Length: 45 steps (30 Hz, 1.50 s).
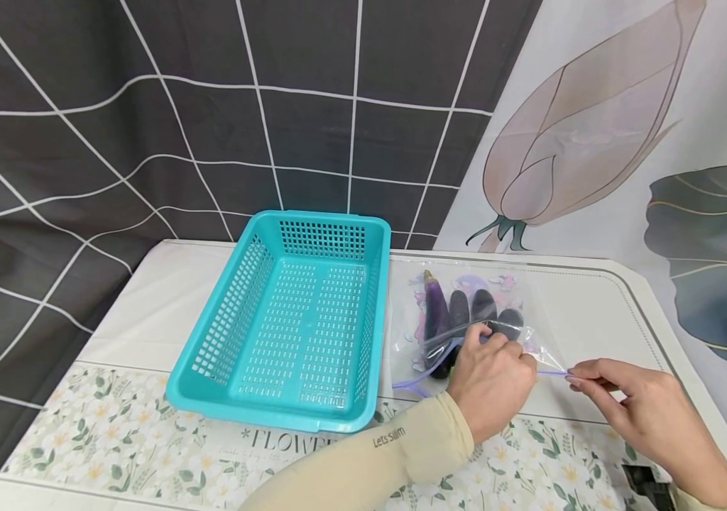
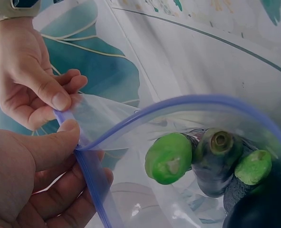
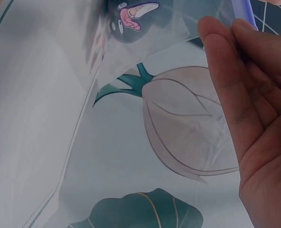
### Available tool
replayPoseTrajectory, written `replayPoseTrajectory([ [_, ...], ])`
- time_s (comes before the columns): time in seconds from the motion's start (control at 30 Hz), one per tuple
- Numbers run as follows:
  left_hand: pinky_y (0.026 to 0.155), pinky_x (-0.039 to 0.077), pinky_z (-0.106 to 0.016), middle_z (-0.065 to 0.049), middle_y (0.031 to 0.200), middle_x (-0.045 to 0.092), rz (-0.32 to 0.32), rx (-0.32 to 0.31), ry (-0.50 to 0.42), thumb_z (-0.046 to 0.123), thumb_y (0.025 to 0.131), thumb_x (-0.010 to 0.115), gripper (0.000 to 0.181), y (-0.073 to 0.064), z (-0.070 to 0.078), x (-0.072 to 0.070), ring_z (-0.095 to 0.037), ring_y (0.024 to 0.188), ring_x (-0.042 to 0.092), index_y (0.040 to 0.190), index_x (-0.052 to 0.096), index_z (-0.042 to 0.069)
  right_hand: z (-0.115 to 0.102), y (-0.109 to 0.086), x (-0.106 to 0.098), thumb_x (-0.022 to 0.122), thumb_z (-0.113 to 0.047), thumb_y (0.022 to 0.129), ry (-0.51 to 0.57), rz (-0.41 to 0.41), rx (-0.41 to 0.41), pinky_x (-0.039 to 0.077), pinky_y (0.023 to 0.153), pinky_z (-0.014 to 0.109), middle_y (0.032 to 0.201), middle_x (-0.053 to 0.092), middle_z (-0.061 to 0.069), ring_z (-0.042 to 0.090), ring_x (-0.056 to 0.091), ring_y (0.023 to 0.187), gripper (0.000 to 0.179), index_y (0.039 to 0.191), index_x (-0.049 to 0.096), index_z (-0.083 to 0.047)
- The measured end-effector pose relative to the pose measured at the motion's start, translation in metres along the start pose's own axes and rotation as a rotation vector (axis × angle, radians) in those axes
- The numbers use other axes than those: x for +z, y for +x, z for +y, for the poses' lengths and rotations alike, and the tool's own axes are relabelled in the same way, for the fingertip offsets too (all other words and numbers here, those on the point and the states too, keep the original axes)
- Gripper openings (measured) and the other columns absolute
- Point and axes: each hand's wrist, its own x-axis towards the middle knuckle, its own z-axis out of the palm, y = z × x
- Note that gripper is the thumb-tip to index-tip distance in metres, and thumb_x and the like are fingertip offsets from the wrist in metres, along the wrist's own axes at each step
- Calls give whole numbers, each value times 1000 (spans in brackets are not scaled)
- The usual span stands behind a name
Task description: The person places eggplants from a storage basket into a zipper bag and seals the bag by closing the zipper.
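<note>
A clear zip bag (image 1: 405, 339) with a purple zip strip (image 2: 211, 99) lies right of the basket. Inside are a long purple eggplant (image 1: 435, 312) and several dark, rounded vegetables (image 1: 483, 306). Bright green ends (image 2: 169, 158) face the bag's mouth, which gapes in the left wrist view. My left hand (image 1: 494, 383) pinches the zip strip between thumb and fingers close to the right corner. Just beyond it, my right hand (image 1: 641, 401) pinches that corner by thumb and fingertips, the strip stretched between both hands. Cartoon prints show on the bag in the right wrist view.
A turquoise plastic basket (image 1: 309, 326) with slotted sides stands left of the bag, close to its edge. The table (image 1: 583, 312) has a white top and a flower-patterned band (image 1: 127, 433). A dark gridded curtain (image 1: 312, 135) hangs behind.
</note>
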Motion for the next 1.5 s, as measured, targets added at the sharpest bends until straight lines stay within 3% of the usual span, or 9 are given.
replayPoseTrajectory([
  [0.1, 97, 34, -35, 18, 86, 67, 20, -6, -1, 46, 97, 61, 19, -1, 0, 1, -1, 81, 55, 92, 75, 32, 1, 0, 0, 68, -26, 97, -4, -1, -4, 45, 50, 10, 81, 72, -8, -11, 53, 62, 12, 88, 72, -21],
  [0.17, 97, 34, -35, 19, 86, 67, 32, -12, -3, 46, 96, 62, 19, -1, 0, 2, -1, 81, 55, 91, 75, 33, 0, 0, 0, 72, -18, 93, -2, 0, 4, 45, 49, 10, 81, 72, -7, -11, 52, 62, 6, 88, 72, -20],
  [0.33, 98, 34, -36, 19, 85, 67, 30, -20, -18, 48, 94, 63, 19, -2, -2, 2, -1, 81, 55, 90, 75, 33, 0, 0, 0, 78, -5, 84, -7, -2, 12, 44, 48, 10, 80, 72, -6, -11, 50, 60, 17, 87, 72, -20],
  [0.6, 99, 35, -36, 19, 88, 69, 26, -32, -25, 49, 92, 65, 19, -3, -2, 2, -1, 82, 57, 91, 76, 34, 1, 0, -1, 71, -19, 94, 0, 1, 4, 45, 49, 10, 81, 72, -6, -11, 52, 61, 7, 88, 73, -20],
  [0.67, 99, 35, -36, 19, 88, 69, 27, -35, -22, 50, 92, 65, 19, -3, -2, 2, -1, 83, 57, 91, 76, 34, 1, 0, -1, 72, -16, 93, 2, 0, 4, 46, 49, 10, 81, 72, -6, -11, 52, 61, 7, 88, 72, -20],
  [0.87, 101, 34, -36, 19, 89, 69, 14, -45, -32, 49, 92, 65, 18, -4, -3, 2, -1, 84, 56, 93, 76, 34, 0, -1, -1, 78, -1, 84, 5, -1, 17, 46, 49, 10, 81, 72, -5, -11, 54, 62, 19, 88, 73, -19],
  [1.17, 100, 34, -35, 19, 89, 68, 27, -52, -24, 48, 92, 66, 17, -5, -5, 3, -1, 83, 56, 93, 76, 34, 0, -1, -1, 79, 5, 79, -3, -1, 19, 46, 49, 10, 81, 72, -6, -11, 54, 62, 27, 88, 73, -19],
  [1.5, 100, 35, -35, 18, 90, 70, 37, -62, -38, 49, 91, 65, 21, -7, -7, 4, -2, 84, 57, 95, 77, 32, 1, 0, -2, 74, -9, 91, 12, 7, 1, 46, 50, 10, 81, 72, -8, -11, 56, 62, 11, 88, 72, -20],
])
